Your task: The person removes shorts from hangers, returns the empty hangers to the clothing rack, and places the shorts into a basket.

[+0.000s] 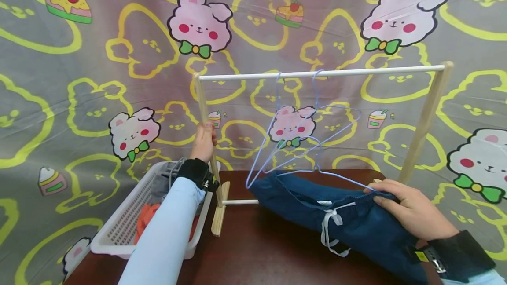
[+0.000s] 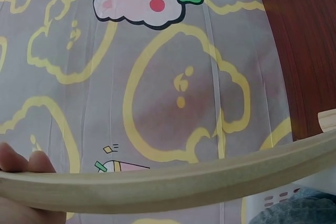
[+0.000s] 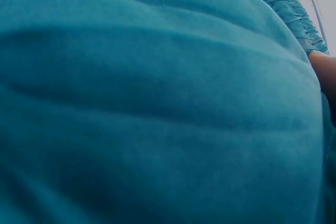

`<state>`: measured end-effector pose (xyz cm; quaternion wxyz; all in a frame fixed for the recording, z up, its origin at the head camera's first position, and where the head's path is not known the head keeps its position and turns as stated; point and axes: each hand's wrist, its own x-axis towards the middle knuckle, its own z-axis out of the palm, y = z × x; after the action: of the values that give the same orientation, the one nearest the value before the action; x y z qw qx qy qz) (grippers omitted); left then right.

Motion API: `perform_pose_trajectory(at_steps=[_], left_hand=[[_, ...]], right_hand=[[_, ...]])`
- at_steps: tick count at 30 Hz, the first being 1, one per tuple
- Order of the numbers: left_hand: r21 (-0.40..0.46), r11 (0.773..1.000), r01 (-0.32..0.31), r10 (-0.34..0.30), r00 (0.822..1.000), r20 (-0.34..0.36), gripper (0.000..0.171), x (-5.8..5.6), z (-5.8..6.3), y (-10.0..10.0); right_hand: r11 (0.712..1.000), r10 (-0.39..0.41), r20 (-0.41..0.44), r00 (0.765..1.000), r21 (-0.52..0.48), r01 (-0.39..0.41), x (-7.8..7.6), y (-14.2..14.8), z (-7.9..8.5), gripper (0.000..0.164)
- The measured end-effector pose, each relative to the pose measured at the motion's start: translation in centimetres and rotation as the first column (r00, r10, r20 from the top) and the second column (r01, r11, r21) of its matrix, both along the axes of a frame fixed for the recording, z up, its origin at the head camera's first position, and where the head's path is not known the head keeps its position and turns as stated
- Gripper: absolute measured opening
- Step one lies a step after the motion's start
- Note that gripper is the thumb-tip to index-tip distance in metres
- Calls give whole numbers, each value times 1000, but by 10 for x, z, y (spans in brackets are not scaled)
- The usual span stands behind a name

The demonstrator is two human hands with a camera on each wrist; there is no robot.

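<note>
My left hand (image 1: 203, 143) grips the left wooden post (image 1: 201, 100) of a small clothes rack. In the left wrist view, its fingers (image 2: 39, 162) wrap the post at the lower left. My right hand (image 1: 417, 211) pinches the waistband of dark blue drawstring pants (image 1: 293, 203) at its right end, together with the arm of a lavender hanger (image 1: 342, 176) set in the waist opening. A white drawstring (image 1: 328, 228) dangles from the front. Blue fabric (image 3: 157, 87) fills most of the right wrist view, with my right thumb (image 3: 324, 71) at its right edge.
More lavender hangers (image 1: 259, 162) hang from the rack's white bar (image 1: 245, 76), left of its middle. A white plastic basket (image 1: 115, 236) with grey and orange clothes stands left of the rack on the brown table (image 1: 241, 254). A cartoon-print curtain (image 1: 253, 96) closes off the back.
</note>
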<state>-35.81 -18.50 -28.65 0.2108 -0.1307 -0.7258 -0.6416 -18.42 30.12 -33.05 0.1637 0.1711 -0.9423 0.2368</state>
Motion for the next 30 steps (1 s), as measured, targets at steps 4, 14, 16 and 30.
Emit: perform_pose_trajectory(at_steps=[4,14,16,30], left_hand=[[-23,1000,-5,5,1000,-1,41,3,-2,-3],[-218,976,-21,23,1000,8,45,15,-11,-17],[-263,964,-22,29,999,22,47,20,-12,-20],[-508,861,-34,32,999,-13,62,63,-20,-31]], right_hand=[[999,51,-28,998,5,-51,-5,-10,-2,26],[996,87,-56,995,-4,-87,-14,-26,-5,25],[994,111,-61,992,-8,-112,-16,-28,-4,26],[975,214,-146,966,-22,-219,-26,-35,-4,28]])
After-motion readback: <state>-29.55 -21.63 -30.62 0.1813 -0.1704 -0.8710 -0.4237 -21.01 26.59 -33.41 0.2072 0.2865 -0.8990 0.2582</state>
